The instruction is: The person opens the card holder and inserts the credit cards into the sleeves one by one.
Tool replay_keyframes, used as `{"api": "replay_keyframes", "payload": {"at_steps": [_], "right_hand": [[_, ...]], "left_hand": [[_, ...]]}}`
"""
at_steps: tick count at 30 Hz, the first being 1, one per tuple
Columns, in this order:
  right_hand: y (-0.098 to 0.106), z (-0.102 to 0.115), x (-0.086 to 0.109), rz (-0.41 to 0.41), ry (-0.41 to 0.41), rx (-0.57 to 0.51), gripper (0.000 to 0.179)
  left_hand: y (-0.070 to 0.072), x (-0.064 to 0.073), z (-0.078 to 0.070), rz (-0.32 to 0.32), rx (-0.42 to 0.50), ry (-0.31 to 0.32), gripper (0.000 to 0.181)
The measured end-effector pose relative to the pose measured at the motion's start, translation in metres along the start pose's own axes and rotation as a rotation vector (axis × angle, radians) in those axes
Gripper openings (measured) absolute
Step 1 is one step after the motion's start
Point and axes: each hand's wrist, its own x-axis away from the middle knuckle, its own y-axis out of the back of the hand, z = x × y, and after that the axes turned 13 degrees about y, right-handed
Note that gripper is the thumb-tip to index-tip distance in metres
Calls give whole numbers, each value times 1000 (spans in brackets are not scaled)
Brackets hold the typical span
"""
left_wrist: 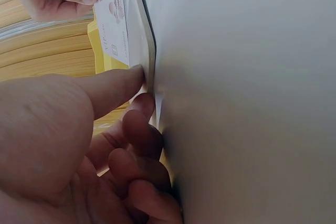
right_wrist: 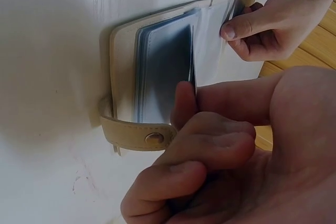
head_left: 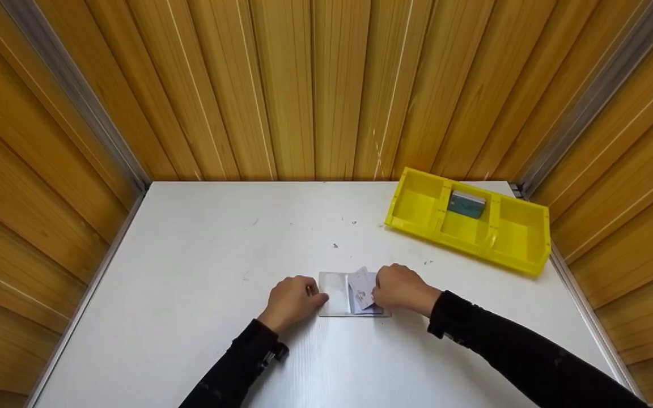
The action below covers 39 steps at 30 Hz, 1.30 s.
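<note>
A pale card holder [head_left: 333, 296] lies spread on the white table, with clear plastic sleeves inside. My left hand [head_left: 293, 301] pinches its left edge between thumb and fingers. Over the right-hand sleeves, my right hand [head_left: 403, 288] pinches a white card [head_left: 362, 288] by its side, and the card stands tilted. Printing that reads VIP shows on the card [left_wrist: 111, 22] in the left wrist view. The right wrist view shows the card edge-on, above the stacked sleeves [right_wrist: 163, 72]. A strap with a metal snap [right_wrist: 135, 134] sticks out from the holder's near side there.
A yellow tray [head_left: 437, 237] with three compartments stands at the table's back right. Its middle compartment holds a dark green box or stack of cards [head_left: 466, 205]. Wood-patterned walls [head_left: 287, 90] enclose the white table [head_left: 202, 243] at the back and sides.
</note>
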Motion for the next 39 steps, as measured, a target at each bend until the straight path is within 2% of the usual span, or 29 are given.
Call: {"api": "replay_keyframes", "payload": {"at_steps": [14,21,25,39], "right_hand": [[0,2,-1,-2,2,-20,16],[-1,3,-3,-17,37,-21,23],[-2,4,-5,-7,25,-38,24],[-6,2,-7,17,13,-62,14]], "left_hand": [[0,-2,1,6,0,3,33],[0,-2,1,-3,0,-9,33],[0,-2,1,-1,7,-8,32],[1,-1,0,3,1,-1,32]]}}
